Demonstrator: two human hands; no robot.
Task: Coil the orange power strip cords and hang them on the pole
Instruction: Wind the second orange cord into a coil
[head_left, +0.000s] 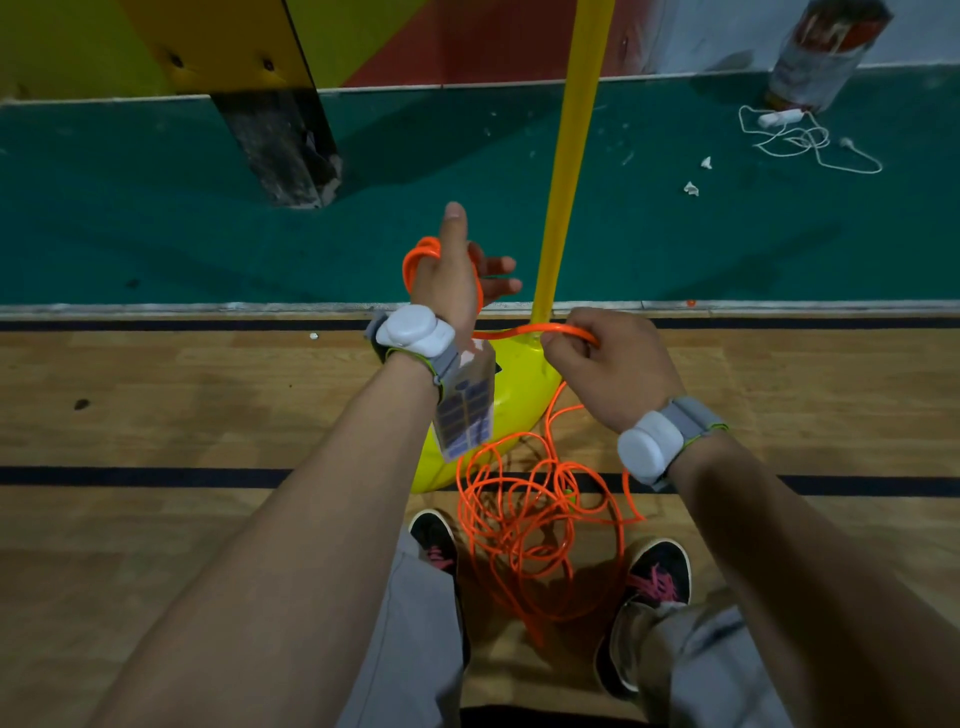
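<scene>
Wooden floor (182, 395) carries the tangled orange cord (524, 525) beside the pole (563, 182). Our left hand (449, 280), fingers spread, wears coiled loops; our right hand (608, 364) pinches the cord.

Pole (571, 156) stood centre on its base (514, 395), just far of the shoes (657, 577). Left hand (448, 280) was left of pole, cord (427, 245) looped around its palm. Power strip (465, 410) hung under that wrist, before the base. Right hand (608, 358) pinched cord right of pole. Slack cord lay piled on floor (208, 415) between shoes. Charger cable (779, 118) and bag (826, 52) far right, post (280, 145) far left.
</scene>
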